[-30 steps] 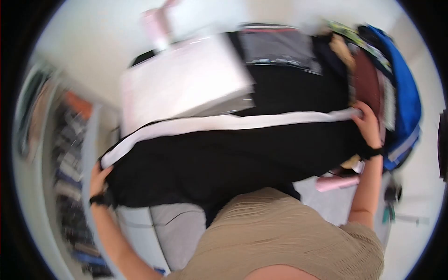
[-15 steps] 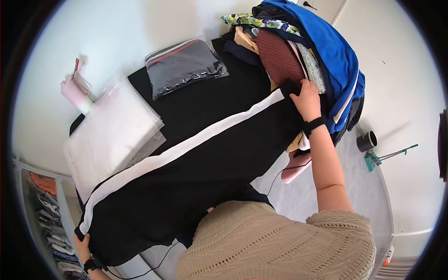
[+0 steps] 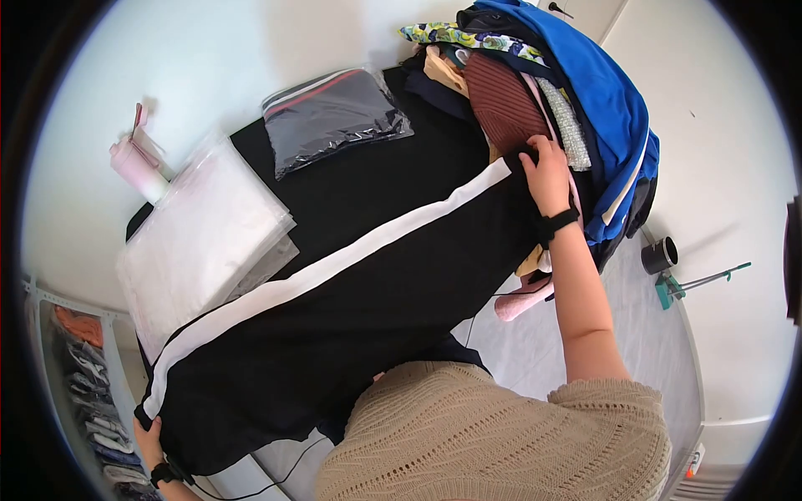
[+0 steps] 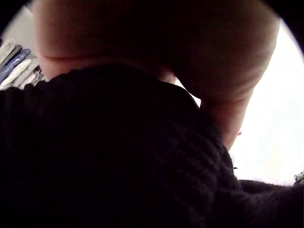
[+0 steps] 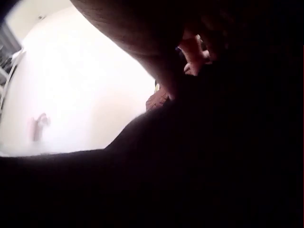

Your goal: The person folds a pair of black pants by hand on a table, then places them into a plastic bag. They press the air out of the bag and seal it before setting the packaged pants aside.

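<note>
A black garment [image 3: 359,309] with a long white stripe [image 3: 334,264] lies stretched across the table, from lower left to upper right in the head view. At its lower left end my left hand [image 3: 150,442] grips the edge, the thumb on top. In the left wrist view that hand [image 4: 142,38] fills the top, against dark knitted cloth. My right hand [image 3: 549,178] pinches the black cloth just past the stripe's upper end, with curled fingers. Most of the right wrist view is dark cloth, and the hand [image 5: 137,38] shows there in shadow.
Behind the garment lie clear plastic bags [image 3: 200,242] and a bagged grey garment [image 3: 334,121]. A pink bottle [image 3: 138,171] stands at the back left. Piled clothes [image 3: 510,92], with a blue one [image 3: 601,92] on top, rise beside my right hand. A shelf [image 3: 88,392] holds bagged clothes.
The head view has turned, so the table and garment now run diagonally. My right hand has shifted from the stripe's end to the black cloth beyond it. The left hand keeps its hold.
</note>
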The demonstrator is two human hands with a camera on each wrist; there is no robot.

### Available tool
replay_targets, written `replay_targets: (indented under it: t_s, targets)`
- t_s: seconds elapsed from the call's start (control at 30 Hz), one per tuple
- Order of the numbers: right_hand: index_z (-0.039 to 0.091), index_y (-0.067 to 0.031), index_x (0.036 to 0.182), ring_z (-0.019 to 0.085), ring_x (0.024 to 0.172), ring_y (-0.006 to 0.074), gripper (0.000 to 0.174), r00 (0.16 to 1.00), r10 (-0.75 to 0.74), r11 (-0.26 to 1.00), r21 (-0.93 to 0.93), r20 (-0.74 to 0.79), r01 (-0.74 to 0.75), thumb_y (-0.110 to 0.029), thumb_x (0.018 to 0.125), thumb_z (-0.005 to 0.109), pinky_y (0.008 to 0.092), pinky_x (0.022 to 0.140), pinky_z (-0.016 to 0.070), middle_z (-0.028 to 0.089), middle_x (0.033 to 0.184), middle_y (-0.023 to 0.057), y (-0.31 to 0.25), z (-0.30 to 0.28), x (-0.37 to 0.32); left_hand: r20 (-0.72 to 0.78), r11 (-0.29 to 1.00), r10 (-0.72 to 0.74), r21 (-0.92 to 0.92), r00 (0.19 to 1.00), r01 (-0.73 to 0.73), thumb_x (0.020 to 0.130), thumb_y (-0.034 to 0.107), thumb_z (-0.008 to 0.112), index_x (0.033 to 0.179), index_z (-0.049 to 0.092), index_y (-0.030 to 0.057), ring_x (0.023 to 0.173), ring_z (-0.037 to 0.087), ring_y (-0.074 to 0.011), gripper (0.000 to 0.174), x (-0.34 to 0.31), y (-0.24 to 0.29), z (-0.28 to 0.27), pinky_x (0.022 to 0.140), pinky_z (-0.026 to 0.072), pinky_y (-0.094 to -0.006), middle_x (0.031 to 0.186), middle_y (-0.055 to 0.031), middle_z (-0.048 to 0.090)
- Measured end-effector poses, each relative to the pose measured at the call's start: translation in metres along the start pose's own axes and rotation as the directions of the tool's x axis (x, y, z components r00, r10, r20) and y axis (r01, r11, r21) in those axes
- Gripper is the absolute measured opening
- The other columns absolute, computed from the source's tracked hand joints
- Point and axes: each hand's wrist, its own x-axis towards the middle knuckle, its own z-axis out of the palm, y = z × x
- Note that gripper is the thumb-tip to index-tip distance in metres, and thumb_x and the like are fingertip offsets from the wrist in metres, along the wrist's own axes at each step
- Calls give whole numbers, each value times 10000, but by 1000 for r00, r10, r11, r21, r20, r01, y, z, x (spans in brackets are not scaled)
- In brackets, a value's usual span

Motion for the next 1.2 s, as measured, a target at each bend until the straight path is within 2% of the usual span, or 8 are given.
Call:
replay_targets:
  t_s: [0.1,0.2,0.27,0.4,0.6,1.0,1.1,1.2]
  targets:
    - [538,-60,912,630,893,313,427,977,195,849,-514,90,-122,-385,736,752,445,740,508,630,919,122,-9,-5,-3,13,1000,-17,-17,1000,17,811,168,657,1263,503,-27,1082,552,-252,516,3,-8,0,969,397,-339,1192,-151,585]
    - [553,-82,917,665,794,296,391,942,247,759,-650,227,-43,-410,778,712,431,647,529,657,840,105,-16,-18,-13,44,1000,-5,-29,999,6,842,160,635,1275,495,-33,1098,546,-249,494,-7,10,3,980,390,-341,1204,-155,584]
    - [552,-85,900,668,774,316,291,918,195,814,-579,345,45,-360,857,638,445,639,531,662,820,150,-8,-15,-21,21,996,58,-68,998,-56,859,162,623,1269,497,-29,1094,546,-245,470,-9,11,8,986,388,-339,1198,-146,587]
    - [593,-26,1016,629,843,424,243,971,35,983,-185,238,10,-243,954,505,464,695,512,654,916,229,-3,-31,-8,-79,996,58,-70,995,-64,865,157,628,1231,505,-17,1064,540,-223,424,-24,31,9,963,391,-322,1144,-124,590]
    - [548,-8,1226,562,1139,318,390,997,70,997,33,45,-72,-307,983,492,333,962,417,604,1182,208,76,-75,74,-246,963,87,-228,965,-145,876,154,621,1283,470,-17,1109,515,-209,467,-38,36,-28,997,365,-308,1199,-115,565]
    - [533,18,1245,527,1179,379,412,972,7,998,-68,236,9,-284,966,500,365,996,411,563,1240,251,84,12,135,-80,990,120,-66,990,-125,821,250,705,1191,541,-38,953,591,-188,497,69,67,-19,876,455,-300,1062,-116,633]
    - [542,20,1219,532,1149,402,385,944,-93,981,-135,317,142,-263,961,503,403,959,431,582,1197,256,76,43,116,-4,999,-38,14,999,38,767,325,759,1180,523,-88,985,595,-229,630,84,53,-3,896,451,-330,1073,-173,629]
    - [513,10,1230,548,1108,426,373,906,54,981,-192,420,31,-240,953,518,440,922,448,576,1199,260,57,52,99,11,989,-98,108,995,97,759,365,770,1245,485,-76,1031,582,-245,715,91,28,-6,926,437,-339,1132,-188,607]
